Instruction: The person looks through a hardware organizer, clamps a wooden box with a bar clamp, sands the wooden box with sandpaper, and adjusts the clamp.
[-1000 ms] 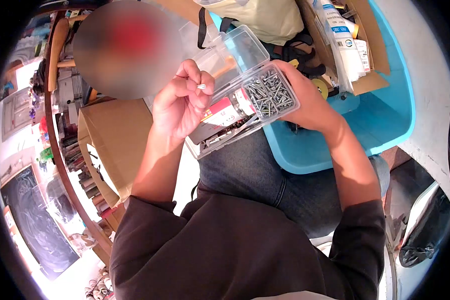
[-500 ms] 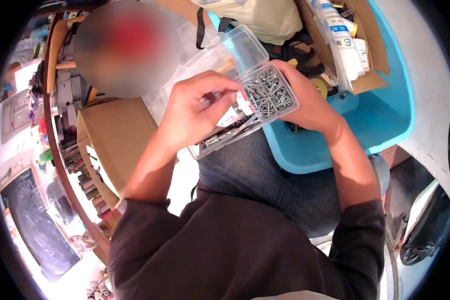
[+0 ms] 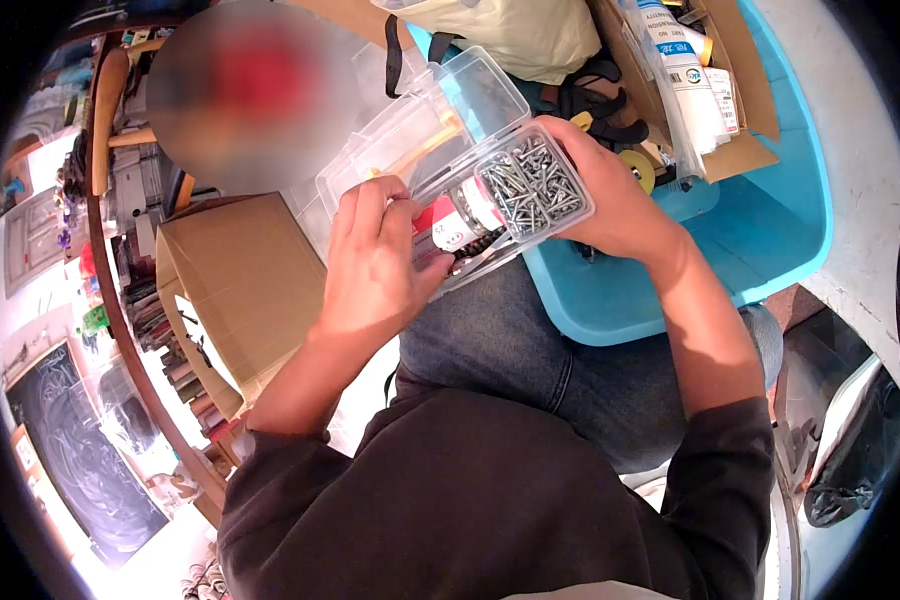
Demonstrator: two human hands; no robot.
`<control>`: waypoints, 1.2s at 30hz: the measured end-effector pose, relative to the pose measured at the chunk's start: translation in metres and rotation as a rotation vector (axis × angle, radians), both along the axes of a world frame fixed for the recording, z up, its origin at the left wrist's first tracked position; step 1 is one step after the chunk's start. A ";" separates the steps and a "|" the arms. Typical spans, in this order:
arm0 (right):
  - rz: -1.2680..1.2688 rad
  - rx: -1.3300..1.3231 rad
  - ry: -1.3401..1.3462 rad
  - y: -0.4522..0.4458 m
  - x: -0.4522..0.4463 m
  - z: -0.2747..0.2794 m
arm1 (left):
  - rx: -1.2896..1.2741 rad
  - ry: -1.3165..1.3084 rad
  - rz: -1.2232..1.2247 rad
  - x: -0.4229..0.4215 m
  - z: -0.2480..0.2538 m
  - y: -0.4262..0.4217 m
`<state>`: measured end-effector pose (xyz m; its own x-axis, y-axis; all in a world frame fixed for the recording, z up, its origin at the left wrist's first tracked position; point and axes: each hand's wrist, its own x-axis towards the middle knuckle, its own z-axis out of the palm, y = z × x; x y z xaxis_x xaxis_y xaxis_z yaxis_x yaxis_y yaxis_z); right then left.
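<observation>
A clear plastic compartment box [image 3: 495, 262] is held above my lap with its hinged lid [image 3: 485, 95] standing open on the far side. The compartments at its right end are full of silver screws [image 3: 533, 188]. Beside them lies a red-and-white labelled roll or packet [image 3: 452, 228], with dark screws partly visible along the near side. My left hand [image 3: 375, 250] is closed around the left end of the box, covering that part. At the opposite end, my right hand [image 3: 610, 190] grips the box by its right side, fingers mostly hidden beneath.
A blue plastic tub [image 3: 670, 270] sits to the right, holding a cardboard box [image 3: 740, 160] with white tubes and packets. A cream bag [image 3: 515, 35] is at the top. A cardboard carton [image 3: 240, 280] stands at the left, near a wooden chair part [image 3: 107, 120].
My left hand has drawn back from above the red-and-white item to the left end of the box, leaving the item in view. My right hand keeps its grip.
</observation>
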<state>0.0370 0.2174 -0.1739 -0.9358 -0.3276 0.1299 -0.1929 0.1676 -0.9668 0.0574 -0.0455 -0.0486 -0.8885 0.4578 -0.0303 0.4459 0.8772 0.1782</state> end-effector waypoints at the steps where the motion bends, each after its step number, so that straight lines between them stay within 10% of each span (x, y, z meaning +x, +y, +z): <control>1: -0.001 -0.002 0.001 -0.001 0.000 0.000 | -0.002 0.001 -0.001 0.000 -0.001 -0.002; 24: 0.009 -0.018 -0.064 -0.002 0.000 -0.004 | 0.462 -0.368 0.027 0.046 0.026 -0.047; 36: 0.003 -0.013 -0.054 -0.001 0.000 -0.002 | 0.133 0.098 0.045 0.025 -0.001 -0.049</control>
<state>0.0369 0.2160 -0.1757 -0.9408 -0.3287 0.0830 -0.1404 0.1548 -0.9779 0.0820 -0.0943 -0.0499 -0.9039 0.4119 0.1155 0.4278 0.8682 0.2513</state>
